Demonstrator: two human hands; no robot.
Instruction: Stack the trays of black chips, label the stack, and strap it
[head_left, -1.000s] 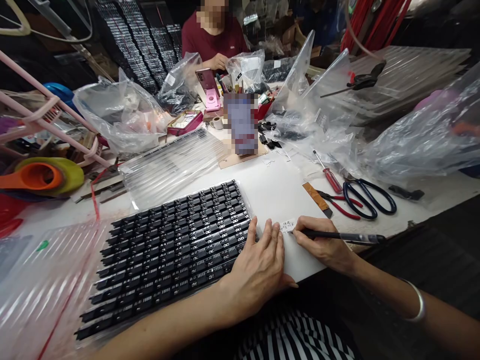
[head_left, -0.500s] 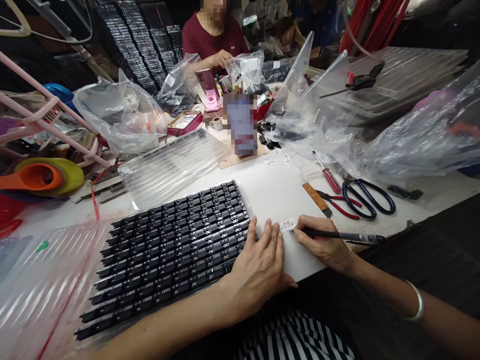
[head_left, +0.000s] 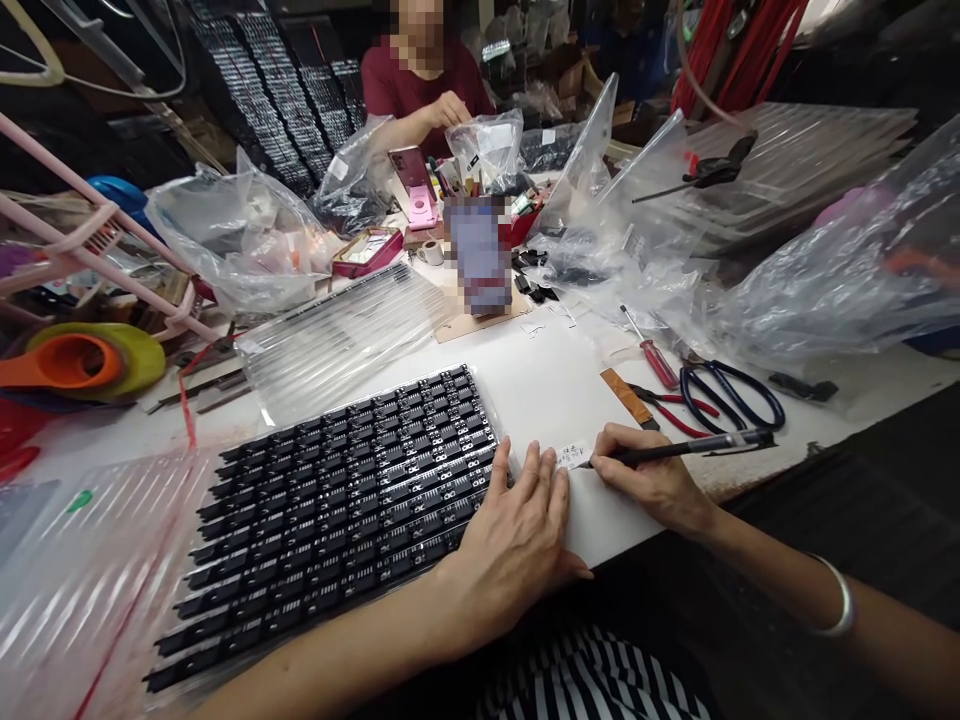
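My right hand (head_left: 654, 482) pinches a black pen (head_left: 694, 446), its tip down at the edge of a small white label (head_left: 571, 456) with handwriting on it. My left hand (head_left: 516, 530) lies flat with fingers stretched out, fingertips beside the label and the thumb near the table's front edge. Under and left of that hand is a clear plastic tray filled with rows of small black electronic parts (head_left: 337, 495); the index finger rests at its right edge.
Right of my hands lie an orange-handled blade (head_left: 628, 396), red pliers (head_left: 686, 410), a red screwdriver (head_left: 658, 365) and dark-blue scissors (head_left: 731, 395). Behind the filled tray is a clear ribbed tray (head_left: 345, 335). Plastic bags (head_left: 232, 235) crowd the back; a co-worker (head_left: 420, 95) sits opposite.
The pen now leans more to the right with its back end raised, its tip at the label's lower edge. My left hand stays flat in place. The view has shifted slightly.
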